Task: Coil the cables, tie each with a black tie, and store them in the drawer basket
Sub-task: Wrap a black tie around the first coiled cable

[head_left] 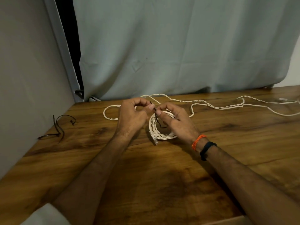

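Coil (pixel 159 129) white, twisted, black-tied.

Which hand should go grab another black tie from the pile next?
Probably the left hand. The spare ties lie on its side of the table, and the right hand already holds the coil steady with the tie on it.

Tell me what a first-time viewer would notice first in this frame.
Mid-table, the left hand and right hand meet over a coiled white cable, pinching a black tie around it. Behind them, loose white cables straggle across the wooden table toward its right edge. Spare black ties lie at the far left, by the wall.
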